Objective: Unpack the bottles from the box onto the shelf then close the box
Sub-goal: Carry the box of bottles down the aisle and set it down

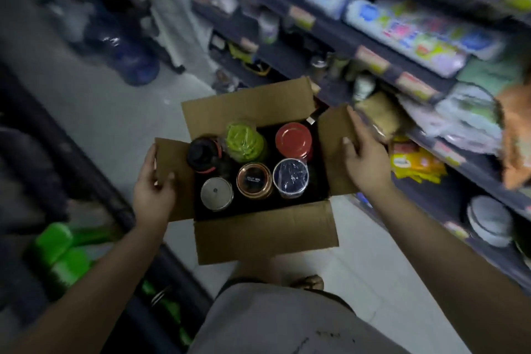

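1. Six bottles stand in an open box [258, 236] in the middle of the frame.
2. Back row: black top [203, 154], green top [243, 139], red top [293, 139].
3. Front row: silver top [216, 193], copper top [254, 179], clear top [290, 177].
4. Left hand [152, 184] holds the left flap, thumb on top and fingers curled under it.
5. Right hand [363, 156] holds the right flap, fingers over its edge.
6. Shelf [339, 33] runs down the right side, full of blurry packs.

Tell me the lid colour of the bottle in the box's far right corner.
Red, on the far-right bottle in the box; head view.
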`<state>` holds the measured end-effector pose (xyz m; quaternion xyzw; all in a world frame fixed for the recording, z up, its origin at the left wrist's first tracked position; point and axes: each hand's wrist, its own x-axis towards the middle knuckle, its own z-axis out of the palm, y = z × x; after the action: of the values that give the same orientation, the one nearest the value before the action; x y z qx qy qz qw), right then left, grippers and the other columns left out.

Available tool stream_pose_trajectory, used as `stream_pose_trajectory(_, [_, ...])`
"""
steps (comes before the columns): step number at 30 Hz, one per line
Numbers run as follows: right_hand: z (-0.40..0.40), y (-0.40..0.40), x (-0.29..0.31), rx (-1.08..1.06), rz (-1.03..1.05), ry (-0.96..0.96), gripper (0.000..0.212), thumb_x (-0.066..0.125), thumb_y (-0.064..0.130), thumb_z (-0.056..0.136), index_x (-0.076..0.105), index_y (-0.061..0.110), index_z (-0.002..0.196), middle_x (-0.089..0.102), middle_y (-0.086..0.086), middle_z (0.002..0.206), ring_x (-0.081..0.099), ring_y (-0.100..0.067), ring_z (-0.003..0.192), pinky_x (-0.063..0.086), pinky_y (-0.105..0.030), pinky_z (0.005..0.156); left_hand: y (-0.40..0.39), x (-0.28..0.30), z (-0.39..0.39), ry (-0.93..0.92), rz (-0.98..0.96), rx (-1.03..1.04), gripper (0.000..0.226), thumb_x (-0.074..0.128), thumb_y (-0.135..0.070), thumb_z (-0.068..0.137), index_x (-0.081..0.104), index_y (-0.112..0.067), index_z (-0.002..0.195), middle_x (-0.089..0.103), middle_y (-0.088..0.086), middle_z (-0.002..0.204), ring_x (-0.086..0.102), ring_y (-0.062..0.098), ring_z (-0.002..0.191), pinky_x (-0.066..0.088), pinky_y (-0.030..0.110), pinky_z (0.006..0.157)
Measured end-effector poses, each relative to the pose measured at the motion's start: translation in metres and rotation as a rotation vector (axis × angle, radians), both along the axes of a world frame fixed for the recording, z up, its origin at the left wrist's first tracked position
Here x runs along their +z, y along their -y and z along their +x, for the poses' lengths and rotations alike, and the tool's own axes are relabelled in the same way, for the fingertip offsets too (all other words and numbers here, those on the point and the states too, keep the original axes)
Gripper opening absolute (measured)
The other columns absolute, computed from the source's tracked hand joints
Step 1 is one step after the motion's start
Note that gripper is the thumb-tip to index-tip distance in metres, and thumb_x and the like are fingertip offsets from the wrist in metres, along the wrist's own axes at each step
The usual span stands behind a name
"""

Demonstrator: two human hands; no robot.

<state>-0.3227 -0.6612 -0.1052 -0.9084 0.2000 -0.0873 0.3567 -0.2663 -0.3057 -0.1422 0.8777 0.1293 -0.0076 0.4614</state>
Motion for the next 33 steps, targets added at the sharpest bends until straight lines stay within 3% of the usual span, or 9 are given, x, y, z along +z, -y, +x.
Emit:
stream_pose_trajectory(6, [0.124,-0.077,-0.019,0.277,0.0,-0.008,0.058,0.047,0.014,0.095,0.028,0.033,0.147,0.064,-0.021,0.119,0.064,-0.037,0.088,0.046,-0.033,0.069,-0.09,-0.019,0.034,-0.001,-0.111,0.261,0.065,0.057,-0.011,0.093,0.037,-0.054,0.138,0.053,-0.007,0.138,0.055,0.021,0.124,0.044,0.049,0.103])
stream_pose_trajectory(10, [0.183,-0.119,-0.035,0.424,0.004,0.023,0.056,0.043,0.024,0.094,0.028,0.028,0.148,0.068,-0.021,0.095,0.062,-0.036,0.07,0.047,-0.03,0.06,-0.122,-0.023,0.048,0.036,-0.117,0.369,0.063,0.054,-0.006,0.094,0.038,-0.043,0.142,0.045,-0.018,0.14,0.054,0.02,0.123,0.044,0.045,0.105])
stream_pose_trajectory(13, [0.219,-0.141,-0.044,0.475,0.006,0.014,0.058,0.04,0.026,0.092,0.028,0.027,0.148,0.067,-0.026,0.097,0.062,-0.041,0.072,0.052,-0.045,0.062,-0.137,-0.027,0.057,0.084,-0.078,0.404,0.063,0.053,0.001,0.092,0.037,-0.03,0.145,0.031,-0.039,0.133,0.048,0.002,0.122,0.04,0.037,0.106])
stream_pose_trajectory(16, [0.251,-0.155,-0.05,0.518,0.02,-0.039,0.058,0.043,0.021,0.093,0.028,0.03,0.148,0.067,-0.028,0.096,0.062,-0.042,0.077,0.053,-0.047,0.068,-0.15,-0.037,0.066,0.088,-0.026,0.423,0.064,0.055,0.003,0.09,0.036,-0.023,0.147,0.038,-0.02,0.14,0.05,0.015,0.126,0.041,0.041,0.107])
stream_pose_trajectory(18, [0.271,-0.16,-0.054,0.556,0.049,-0.093,0.058,0.045,0.015,0.096,0.027,0.032,0.148,0.066,-0.028,0.101,0.063,-0.042,0.084,0.054,-0.048,0.073,-0.152,-0.042,0.076,0.062,-0.019,0.453,0.065,0.055,0.004,0.09,0.036,-0.021,0.147,0.037,-0.02,0.138,0.047,0.014,0.129,0.04,0.039,0.108])
stream_pose_trajectory(22, [0.311,-0.165,-0.074,0.605,0.05,-0.2,0.06,0.044,0.015,0.097,0.022,0.034,0.149,0.064,-0.019,0.117,0.063,-0.036,0.095,0.051,-0.038,0.077,-0.15,-0.057,0.101,-0.022,0.055,0.459,0.064,0.056,0.0,0.091,0.034,-0.019,0.148,0.039,-0.01,0.139,0.04,0.01,0.128,0.034,0.01,0.101])
stream_pose_trajectory(23, [0.321,-0.166,-0.083,0.616,0.051,-0.218,0.06,0.044,0.015,0.098,0.021,0.034,0.15,0.064,-0.02,0.117,0.062,-0.037,0.095,0.052,-0.04,0.078,-0.149,-0.064,0.105,-0.047,0.064,0.459,0.065,0.057,-0.005,0.091,0.033,-0.024,0.148,0.041,-0.006,0.142,0.041,0.012,0.128,0.035,0.011,0.102])
stream_pose_trajectory(26, [0.351,-0.172,-0.114,0.645,0.012,-0.261,0.06,0.042,0.018,0.099,0.016,0.037,0.15,0.063,-0.027,0.111,0.062,-0.042,0.089,0.054,-0.049,0.074,-0.14,-0.097,0.116,-0.117,0.063,0.508,0.067,0.055,-0.026,0.087,0.029,-0.04,0.147,0.048,0.006,0.144,0.049,0.025,0.13,0.041,0.04,0.107])
stream_pose_trajectory(33, [0.405,-0.179,-0.228,0.655,-0.004,-0.343,0.06,0.041,0.016,0.099,0.016,0.038,0.149,0.065,-0.026,0.095,0.06,-0.039,0.074,0.05,-0.039,0.062,-0.126,-0.186,0.173,-0.248,0.169,0.563,0.067,0.057,-0.01,0.092,0.029,-0.029,0.149,0.05,0.009,0.143,0.051,0.033,0.125,0.042,0.035,0.097])
